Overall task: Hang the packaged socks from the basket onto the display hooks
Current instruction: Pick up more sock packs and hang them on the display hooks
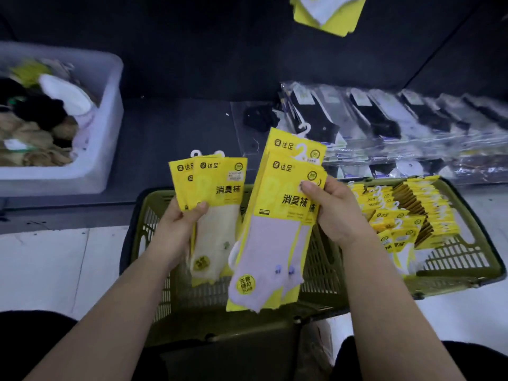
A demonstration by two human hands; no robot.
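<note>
- A green basket (456, 257) on the floor holds rows of yellow sock packs (406, 213) at its right end;
- a white bin (107, 127) at far left holds loose socks (41, 119), dark, tan and white;
- the left hand (178, 226) pinches several cream-sock packs (217, 204) above the basket, thumb on front, fingers curled behind;
- the right hand (338, 215) pinches lilac-sock packs (275, 229) beside them the same way.

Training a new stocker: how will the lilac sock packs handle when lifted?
Probably light: the right hand pinches at least two lilac sock packs by one edge. Likely floppy below the card header, where only fabric hangs.
</note>
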